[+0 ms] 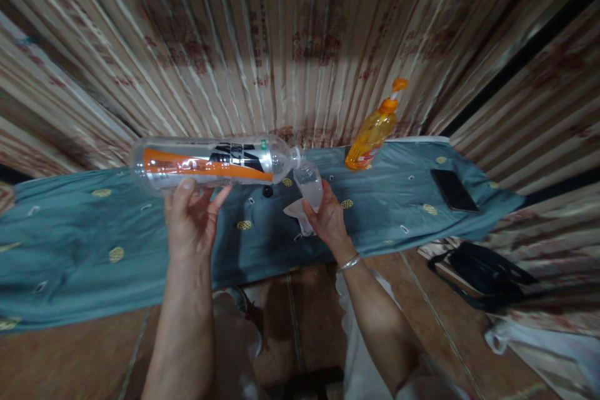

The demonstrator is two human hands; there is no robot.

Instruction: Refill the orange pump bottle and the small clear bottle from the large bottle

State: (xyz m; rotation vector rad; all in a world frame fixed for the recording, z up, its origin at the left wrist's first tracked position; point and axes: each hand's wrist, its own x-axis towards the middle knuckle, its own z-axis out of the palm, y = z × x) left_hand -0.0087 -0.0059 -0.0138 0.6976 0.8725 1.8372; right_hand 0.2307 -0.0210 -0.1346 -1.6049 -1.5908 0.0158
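My left hand (194,209) is closed on a large clear plastic bottle (206,162) with an orange, silver and black label. The bottle lies nearly level in the air, its neck pointing right. My right hand (328,215) grips a small clear plastic cup (308,182) with something cloudy inside. The cup leans toward the bottle, and its rim is at the bottle's mouth. Whether liquid runs between them I cannot tell. Just below the cup is a whitish, thin piece (299,212), partly hidden by my right hand. A small black cap (267,191) sits under the bottle's neck.
A teal patterned cloth (117,281) covers the long narrow table. An orange pump bottle (372,137) stands at the back right, and a black phone (454,190) lies farther right. Pleated curtains (304,44) hang behind. A black bag (487,272) is at the lower right.
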